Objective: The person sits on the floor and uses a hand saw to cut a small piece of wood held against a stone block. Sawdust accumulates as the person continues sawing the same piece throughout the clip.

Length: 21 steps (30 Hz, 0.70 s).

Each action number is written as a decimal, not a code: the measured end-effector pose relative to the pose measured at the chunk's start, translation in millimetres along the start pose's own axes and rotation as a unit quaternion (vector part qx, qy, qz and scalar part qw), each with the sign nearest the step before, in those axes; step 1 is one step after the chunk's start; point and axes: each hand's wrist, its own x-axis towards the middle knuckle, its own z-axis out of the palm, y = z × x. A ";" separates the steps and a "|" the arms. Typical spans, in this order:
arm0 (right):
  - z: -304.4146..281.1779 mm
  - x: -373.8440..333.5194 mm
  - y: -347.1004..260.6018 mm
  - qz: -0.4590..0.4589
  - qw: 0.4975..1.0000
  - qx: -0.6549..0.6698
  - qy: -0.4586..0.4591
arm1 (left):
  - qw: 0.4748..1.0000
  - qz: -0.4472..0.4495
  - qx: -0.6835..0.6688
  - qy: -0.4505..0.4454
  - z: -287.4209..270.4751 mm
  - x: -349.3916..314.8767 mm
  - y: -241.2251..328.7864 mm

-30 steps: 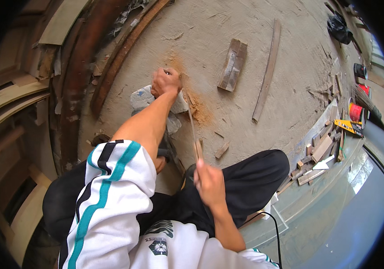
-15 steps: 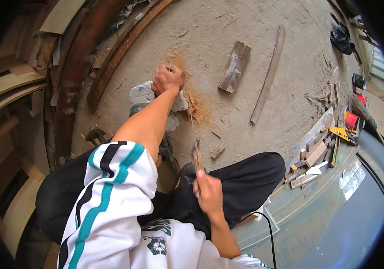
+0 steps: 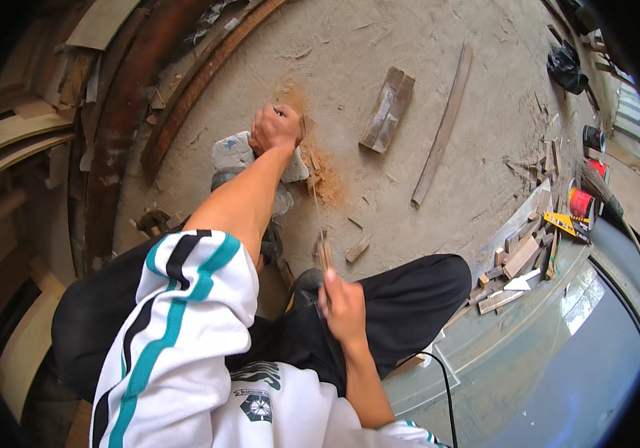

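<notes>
The left hand (image 3: 275, 127) is stretched out at about 12 o'clock from the person's lap, its fingers curled tight into a fist on the top end of a thin stick (image 3: 312, 190), which it presses against a grey stone (image 3: 234, 153) on the sandy floor (image 3: 424, 67). The stick runs from that fist down toward 6 o'clock, to the right hand (image 3: 344, 310), whose fingers are closed around its lower end above the knee of the black trousers (image 3: 409, 299). So the stick spans both hands, slightly tilted, with its upper part beside a patch of orange sawdust (image 3: 327, 183) that lies just at 3 o'clock of the stone. At 2 o'clock from the left hand, well apart, lies a short plank (image 3: 387, 110), and farther toward 3 o'clock a long thin slat (image 3: 443, 127) lies on the floor. A small wood chip (image 3: 357, 249) rests near the stick's lower part, at about 1 o'clock from the right hand. Toward 3 o'clock of the right hand, a heap of wood offcuts (image 3: 518, 257) sits at the edge of a pane-like sheet (image 3: 559, 358), with a red can (image 3: 580, 201) and a yellow tool (image 3: 568, 224) just beyond. Curved wooden beams (image 3: 122, 112) sweep along the left side, from 9 to 11 o'clock.
</notes>
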 end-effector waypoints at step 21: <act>14.6 19.8 20.8 0.003 1.000 0.004 0.020 | 1.000 0.007 -0.004 -0.014 -0.5 -1.5 -5.6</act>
